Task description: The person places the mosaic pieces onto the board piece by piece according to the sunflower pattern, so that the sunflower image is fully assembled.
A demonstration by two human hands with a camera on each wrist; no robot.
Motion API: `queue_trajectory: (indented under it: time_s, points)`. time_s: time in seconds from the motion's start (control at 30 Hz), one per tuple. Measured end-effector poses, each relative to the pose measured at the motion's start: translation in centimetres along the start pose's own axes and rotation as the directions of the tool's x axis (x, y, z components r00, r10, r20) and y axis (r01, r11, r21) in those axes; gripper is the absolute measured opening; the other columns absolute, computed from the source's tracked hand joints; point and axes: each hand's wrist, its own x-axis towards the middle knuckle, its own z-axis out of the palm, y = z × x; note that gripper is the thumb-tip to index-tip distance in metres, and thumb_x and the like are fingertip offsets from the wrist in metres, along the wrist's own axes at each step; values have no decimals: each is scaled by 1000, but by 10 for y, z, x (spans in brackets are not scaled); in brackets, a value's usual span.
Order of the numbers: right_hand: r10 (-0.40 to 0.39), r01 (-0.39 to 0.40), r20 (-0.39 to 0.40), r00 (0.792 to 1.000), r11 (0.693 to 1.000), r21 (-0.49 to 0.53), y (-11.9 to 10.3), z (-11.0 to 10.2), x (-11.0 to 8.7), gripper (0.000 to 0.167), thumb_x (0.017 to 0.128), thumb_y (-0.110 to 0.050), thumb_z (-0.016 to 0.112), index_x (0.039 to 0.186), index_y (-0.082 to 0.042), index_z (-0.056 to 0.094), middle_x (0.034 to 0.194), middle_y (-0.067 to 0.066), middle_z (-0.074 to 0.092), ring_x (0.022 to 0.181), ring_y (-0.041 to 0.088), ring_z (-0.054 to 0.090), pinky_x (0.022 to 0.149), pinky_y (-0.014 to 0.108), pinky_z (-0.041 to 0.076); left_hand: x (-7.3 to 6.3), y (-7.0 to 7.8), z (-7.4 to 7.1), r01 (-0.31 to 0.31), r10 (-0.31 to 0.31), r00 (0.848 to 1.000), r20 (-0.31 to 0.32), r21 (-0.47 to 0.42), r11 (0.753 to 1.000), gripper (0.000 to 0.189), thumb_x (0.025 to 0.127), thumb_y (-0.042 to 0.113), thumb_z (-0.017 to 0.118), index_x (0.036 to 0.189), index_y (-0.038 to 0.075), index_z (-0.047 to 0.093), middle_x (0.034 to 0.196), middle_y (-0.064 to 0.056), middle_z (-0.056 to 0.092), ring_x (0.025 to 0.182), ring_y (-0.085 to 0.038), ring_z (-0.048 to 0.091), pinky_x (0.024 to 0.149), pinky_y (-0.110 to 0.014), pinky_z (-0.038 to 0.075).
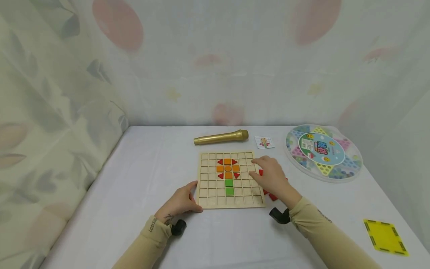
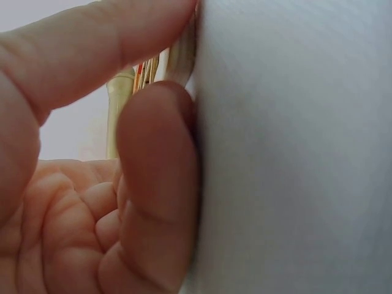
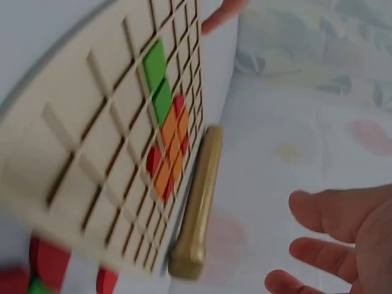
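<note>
A wooden grid board (image 1: 209,192) lies on the white table. On it, orange squares (image 1: 236,168) form a cross around an orange round piece (image 1: 228,168), with red triangles (image 1: 236,175) at the corners. Two green squares (image 1: 229,191) run below. My left hand (image 1: 179,200) holds the board's lower-left corner, thumb and forefinger spread along the edges; a bit of red shows beneath it. Over the board's right side is my right hand (image 1: 271,177), thumb and forefinger apart with nothing between. Red pieces (image 1: 273,197) lie partly under it; the right wrist view shows red pieces (image 3: 50,263) beside the board.
Behind the board lies a gold microphone (image 1: 220,138), with a small pattern card (image 1: 264,142) to its right. A round clear board-game case (image 1: 324,153) sits at the back right. Near the right edge is a yellow square frame (image 1: 386,237).
</note>
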Motion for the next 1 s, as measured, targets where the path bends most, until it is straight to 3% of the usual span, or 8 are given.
queue_trajectory:
  time_s: [0.13,0.27,0.43,0.57,0.77,1.0]
  points:
    - [-62,58,-20,998,986,-159,26,-12,-6,42,79,-23,71,116,-5,63,112,17,57,101,38,51,78,53,42,1,0,0,10,-10,1000,-4,8,1000,102,60,11,85,144,4,28,64,-6,54,53,-14,48,49,-27,40]
    - [-22,33,46,999,967,-254,50,-14,-16,40,78,-24,71,114,-6,64,112,18,56,104,39,48,80,56,39,2,0,1,24,-24,1000,-7,8,1000,102,60,11,85,145,5,28,64,-6,54,53,-14,48,49,-26,40]
    - [36,17,143,989,937,-349,68,-4,-29,36,78,-30,72,108,-9,68,112,17,56,104,40,47,81,57,39,2,0,1,27,-27,1000,-11,7,1000,103,60,12,86,145,5,28,66,-7,54,55,-15,48,50,-27,39]
    - [9,68,189,982,915,-398,72,8,-37,27,81,-35,68,98,-15,71,111,14,57,104,39,47,78,57,40,-1,-1,1,34,-34,999,-10,10,999,103,60,12,86,144,4,28,67,-7,54,55,-15,48,50,-27,39]
    - [-29,111,199,979,905,-410,71,18,-39,17,78,-32,70,87,-18,70,110,13,57,103,38,47,78,58,40,-2,-2,2,38,-38,999,-7,8,999,103,60,13,86,144,5,28,68,-7,53,56,-15,48,51,-27,40]
    - [24,36,192,981,953,-302,68,15,-35,18,74,-25,75,72,-14,61,101,11,57,98,36,47,79,55,40,1,-2,2,20,-20,1000,-5,9,1000,103,60,13,86,144,4,28,68,-7,54,56,-16,49,51,-27,40]
